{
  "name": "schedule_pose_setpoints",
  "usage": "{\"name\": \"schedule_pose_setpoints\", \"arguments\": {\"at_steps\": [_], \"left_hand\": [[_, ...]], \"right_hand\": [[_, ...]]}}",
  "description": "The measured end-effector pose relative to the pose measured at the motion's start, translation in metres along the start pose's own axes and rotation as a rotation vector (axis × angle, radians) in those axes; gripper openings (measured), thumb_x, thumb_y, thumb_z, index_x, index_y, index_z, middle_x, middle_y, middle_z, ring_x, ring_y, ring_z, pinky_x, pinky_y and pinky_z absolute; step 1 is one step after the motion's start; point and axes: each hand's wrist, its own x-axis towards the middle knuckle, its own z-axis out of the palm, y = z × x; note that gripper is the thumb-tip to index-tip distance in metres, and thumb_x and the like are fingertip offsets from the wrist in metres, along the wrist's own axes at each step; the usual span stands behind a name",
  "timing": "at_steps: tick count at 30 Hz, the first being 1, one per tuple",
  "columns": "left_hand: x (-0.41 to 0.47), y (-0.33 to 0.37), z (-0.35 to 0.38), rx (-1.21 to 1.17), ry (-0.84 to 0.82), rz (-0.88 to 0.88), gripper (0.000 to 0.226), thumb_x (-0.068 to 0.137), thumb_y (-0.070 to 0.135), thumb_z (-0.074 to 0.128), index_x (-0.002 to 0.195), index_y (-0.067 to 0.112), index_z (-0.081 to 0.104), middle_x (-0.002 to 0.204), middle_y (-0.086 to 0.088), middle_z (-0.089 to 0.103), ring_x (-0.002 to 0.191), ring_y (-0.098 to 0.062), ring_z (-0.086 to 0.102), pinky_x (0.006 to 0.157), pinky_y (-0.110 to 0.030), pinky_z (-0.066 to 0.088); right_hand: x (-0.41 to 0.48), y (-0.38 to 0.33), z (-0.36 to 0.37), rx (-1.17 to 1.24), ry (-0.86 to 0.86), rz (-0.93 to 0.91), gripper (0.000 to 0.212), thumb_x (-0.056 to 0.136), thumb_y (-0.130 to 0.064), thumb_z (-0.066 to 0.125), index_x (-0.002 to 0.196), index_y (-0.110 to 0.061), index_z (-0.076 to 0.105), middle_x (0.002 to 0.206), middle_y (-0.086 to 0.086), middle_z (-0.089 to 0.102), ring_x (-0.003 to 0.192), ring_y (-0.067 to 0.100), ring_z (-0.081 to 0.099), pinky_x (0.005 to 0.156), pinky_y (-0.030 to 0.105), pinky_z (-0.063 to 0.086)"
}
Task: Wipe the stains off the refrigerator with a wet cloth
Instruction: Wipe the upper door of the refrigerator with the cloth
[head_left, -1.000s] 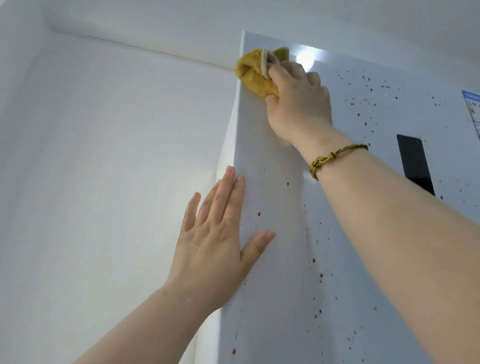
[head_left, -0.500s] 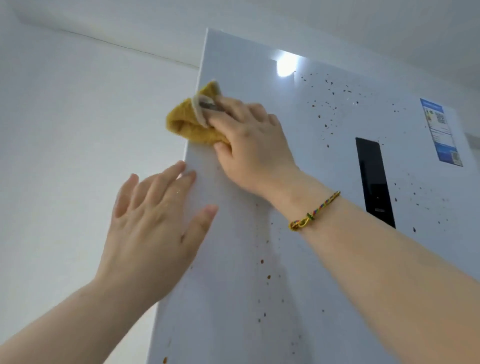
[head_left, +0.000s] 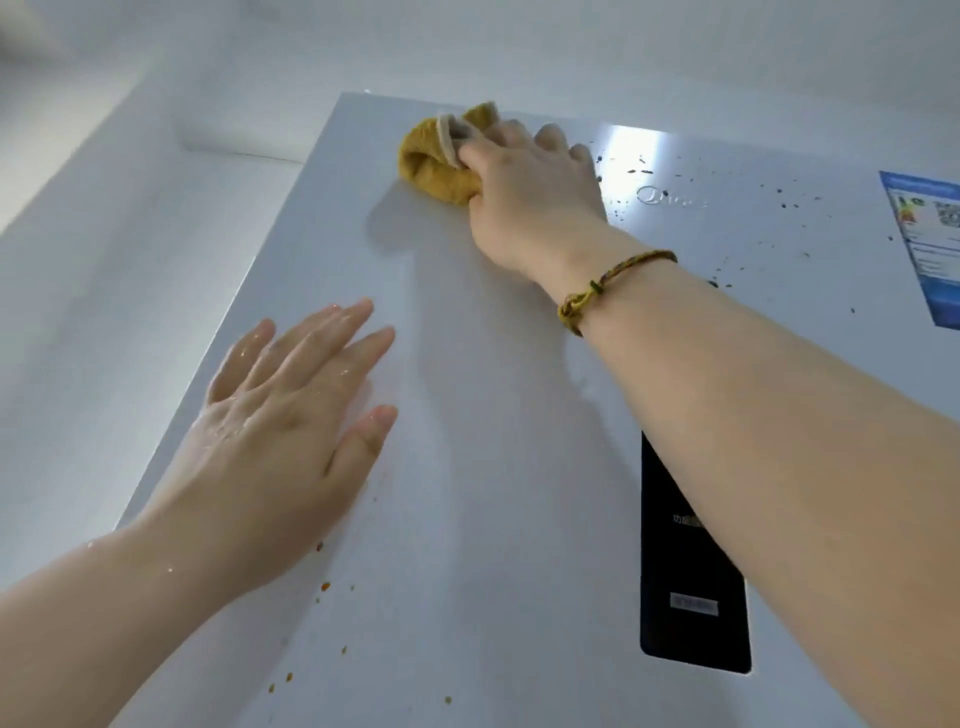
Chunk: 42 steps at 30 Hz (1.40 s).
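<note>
The white refrigerator door (head_left: 493, 467) fills the view, tilted away upward. My right hand (head_left: 530, 192) grips a bunched mustard-yellow cloth (head_left: 436, 161) and presses it on the door just below its top edge, left of centre. My left hand (head_left: 291, 410) lies flat on the door near its left edge, fingers straight and wet. Dark specks of stain (head_left: 644, 171) scatter to the right of the cloth, and orange-brown spots (head_left: 324, 586) sit low on the door beside my left wrist. The stretch between my hands looks free of spots.
A black control panel (head_left: 685, 571) is set into the door at lower right, partly behind my right forearm. A blue energy label (head_left: 930, 244) sticks at the right edge. White wall (head_left: 104, 260) runs along the left, ceiling above.
My right hand has carried the cloth from the door's left edge up and to the right, near the top edge. The view has swung left and up; my left hand stays flat on the door.
</note>
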Motion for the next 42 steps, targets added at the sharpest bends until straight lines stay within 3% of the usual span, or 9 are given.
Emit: {"name": "schedule_pose_setpoints", "arguments": {"at_steps": [5,10,13,16,20,27,35,37,42], "left_hand": [[0.022,0.014,0.009,0.018,0.045,-0.044,0.086,0.067,0.062,0.000,0.143,0.029,0.024,0.142,0.026,0.005,0.121,0.021,-0.011,0.094,-0.003,-0.026],[0.023,0.012,0.011,0.082,0.003,-0.065,0.090,0.063,0.062,-0.003,0.142,0.029,0.026,0.149,0.019,0.017,0.124,0.011,-0.007,0.088,0.001,-0.027],[0.027,0.013,0.006,0.066,-0.023,-0.084,0.092,0.060,0.063,-0.004,0.141,0.032,0.025,0.143,0.027,0.015,0.116,0.023,-0.011,0.084,0.004,-0.027],[0.026,0.014,0.004,0.071,-0.054,-0.090,0.093,0.057,0.063,-0.006,0.141,0.035,0.022,0.141,0.029,0.011,0.097,0.030,-0.021,0.083,0.002,-0.029],[0.024,0.014,0.006,0.071,-0.069,-0.100,0.092,0.057,0.063,-0.004,0.142,0.036,0.020,0.134,0.033,0.002,0.099,0.030,-0.023,0.085,-0.001,-0.030],[0.023,0.013,0.008,0.073,-0.076,-0.103,0.090,0.060,0.063,-0.005,0.143,0.036,0.016,0.127,0.034,-0.004,0.103,0.029,-0.025,0.089,-0.005,-0.032],[0.021,0.013,0.011,0.057,-0.042,-0.102,0.088,0.063,0.061,-0.003,0.142,0.032,0.024,0.147,0.024,0.012,0.106,0.027,-0.020,0.092,-0.007,-0.031],[0.021,0.013,0.011,0.066,-0.035,-0.097,0.089,0.063,0.061,-0.003,0.142,0.032,0.024,0.144,0.027,0.011,0.107,0.026,-0.018,0.091,-0.007,-0.032],[0.023,0.015,0.009,0.081,-0.015,-0.097,0.092,0.059,0.061,-0.004,0.142,0.032,0.024,0.151,0.020,0.014,0.127,0.015,-0.003,0.090,-0.007,-0.032]], "right_hand": [[-0.031,0.013,-0.007,0.015,-0.091,-0.332,0.044,0.094,-0.022,0.039,0.136,-0.034,0.036,0.144,-0.007,0.032,0.127,0.022,0.030,0.101,0.033,0.022],[0.009,0.055,-0.014,0.028,-0.071,0.011,0.045,0.093,-0.016,0.037,0.135,-0.031,0.038,0.141,0.001,0.037,0.126,0.029,0.031,0.103,0.037,0.023],[0.018,0.060,-0.015,0.028,-0.018,0.190,0.046,0.091,-0.012,0.037,0.133,-0.028,0.040,0.136,0.006,0.039,0.124,0.031,0.033,0.100,0.038,0.025],[-0.005,0.037,-0.009,0.023,-0.029,-0.028,0.044,0.091,-0.021,0.041,0.134,-0.029,0.039,0.140,0.004,0.037,0.125,0.029,0.033,0.100,0.037,0.026],[-0.022,0.032,-0.013,0.035,-0.106,-0.323,0.044,0.090,-0.023,0.046,0.133,-0.030,0.041,0.142,-0.003,0.037,0.126,0.024,0.034,0.103,0.034,0.025],[0.013,0.084,-0.017,0.013,0.029,0.281,0.041,0.094,-0.020,0.037,0.134,-0.025,0.040,0.138,0.008,0.038,0.126,0.032,0.032,0.101,0.039,0.026],[-0.052,0.059,-0.019,0.109,-0.114,-0.318,0.046,0.089,-0.020,0.052,0.133,-0.031,0.045,0.142,-0.008,0.037,0.123,0.022,0.035,0.105,0.034,0.024],[-0.039,0.078,-0.021,0.048,-0.099,-0.241,0.043,0.090,-0.020,0.050,0.132,-0.028,0.046,0.143,-0.006,0.038,0.125,0.024,0.035,0.105,0.035,0.024],[-0.010,0.104,-0.020,-0.018,0.030,0.317,0.042,0.095,-0.019,0.036,0.136,-0.027,0.039,0.142,0.005,0.036,0.127,0.031,0.032,0.102,0.041,0.026]]}}
